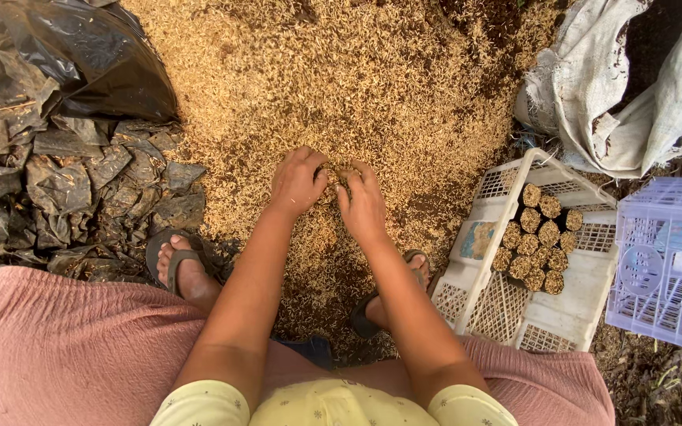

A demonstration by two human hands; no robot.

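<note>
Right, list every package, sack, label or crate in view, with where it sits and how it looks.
White crate: right of the feet, tilted, latticed, holding filled brown tubes.
Label: on the white crate's left wall, bluish rectangle.
Lilac crate: far right, latticed.
Sack: top right, off-white woven, crumpled.
Black plastic bags: left, crumpled heap.

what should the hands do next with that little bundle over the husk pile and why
Probably finish packing, then carry it right to the white crate. Both the left hand and right hand are pinched together on a small husk-filled bundle above the husk pile. A cluster of filled husk rolls already stands upright in that crate, with room beside them.
</note>
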